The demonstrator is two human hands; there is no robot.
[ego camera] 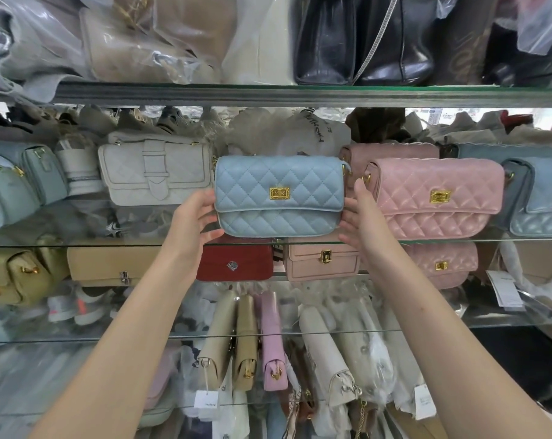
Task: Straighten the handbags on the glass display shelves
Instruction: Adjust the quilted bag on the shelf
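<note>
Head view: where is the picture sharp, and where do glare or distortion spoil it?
Head view: the blue bag and pink bag are sharp; plastic wraps on the top shelf show glare; the lower glass shelf looks hazy with reflections; the wide lens bends the shelf edges and stretches the forearms.

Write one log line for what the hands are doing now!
step: straighten bag | left hand: on blue quilted bag | right hand: on its other side | neighbour: pink quilted bag

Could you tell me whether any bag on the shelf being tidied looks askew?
Yes: the pink quilted bag leans, its top edge sloping down to the right. The blue quilted bag, between the left hand and right hand, looks nearly level.
</note>
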